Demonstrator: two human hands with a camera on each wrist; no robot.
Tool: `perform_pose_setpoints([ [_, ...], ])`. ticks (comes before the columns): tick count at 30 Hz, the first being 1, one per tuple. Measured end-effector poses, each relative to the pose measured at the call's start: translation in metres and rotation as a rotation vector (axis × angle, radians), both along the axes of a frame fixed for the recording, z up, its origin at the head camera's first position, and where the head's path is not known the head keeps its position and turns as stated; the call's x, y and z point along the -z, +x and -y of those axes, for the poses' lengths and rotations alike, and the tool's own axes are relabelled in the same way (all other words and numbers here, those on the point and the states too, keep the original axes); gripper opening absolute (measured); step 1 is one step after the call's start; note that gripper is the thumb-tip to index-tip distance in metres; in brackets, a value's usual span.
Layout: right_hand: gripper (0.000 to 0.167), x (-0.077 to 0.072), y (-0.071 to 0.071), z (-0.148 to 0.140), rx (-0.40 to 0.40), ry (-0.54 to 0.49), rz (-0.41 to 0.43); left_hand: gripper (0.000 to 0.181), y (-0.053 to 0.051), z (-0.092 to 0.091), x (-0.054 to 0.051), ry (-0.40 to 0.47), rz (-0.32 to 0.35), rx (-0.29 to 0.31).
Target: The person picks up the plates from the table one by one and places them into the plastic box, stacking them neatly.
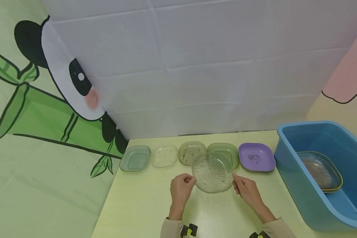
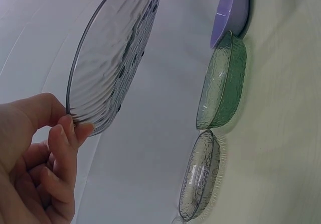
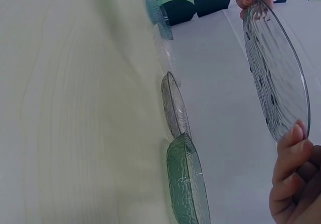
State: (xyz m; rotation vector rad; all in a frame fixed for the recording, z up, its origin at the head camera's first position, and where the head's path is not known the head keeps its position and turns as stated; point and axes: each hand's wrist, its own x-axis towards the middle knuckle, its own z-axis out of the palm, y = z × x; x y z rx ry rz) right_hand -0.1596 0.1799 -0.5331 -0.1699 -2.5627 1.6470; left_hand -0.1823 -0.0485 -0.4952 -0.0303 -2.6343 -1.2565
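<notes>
A clear, rippled glass plate is held up over the table by both hands, one at each side. My left hand pinches its left rim between thumb and fingers; in the left wrist view that hand grips the lower edge of the plate. My right hand pinches the right rim, and in the right wrist view the fingers hold the near end of the plate. Behind the raised plate, partly seen through it, sits a green dish.
Along the back of the table stand a bluish-green dish, a clear dish, a greyish dish and a purple dish. At the right, a blue tub holds gold-rimmed glassware.
</notes>
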Motion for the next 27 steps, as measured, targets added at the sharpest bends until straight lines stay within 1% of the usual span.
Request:
perform_pose_setpoints([
  [3,0.049,0.0017,0.0008,0.0007,-0.001,-0.004,0.002,0.011,0.0001,-0.0003,0.0008,0.004,0.013,0.001],
  [8,0.048,0.0021,0.0018,0.0025,0.000,-0.013,0.011,0.011,0.0010,-0.0004,0.0012,0.005,0.013,0.001],
  [13,0.047,0.0008,0.0027,0.0045,-0.003,-0.015,0.003,0.011,0.0019,-0.0010,0.0005,0.008,0.023,-0.006],
  [19,0.046,0.0024,0.0027,0.0060,0.004,-0.009,-0.011,0.011,0.0023,-0.0012,-0.0001,0.019,0.038,-0.008],
  [27,0.045,0.0029,0.0033,0.0070,0.010,-0.009,-0.021,0.011,0.0026,-0.0010,0.0016,0.038,0.035,-0.004],
])
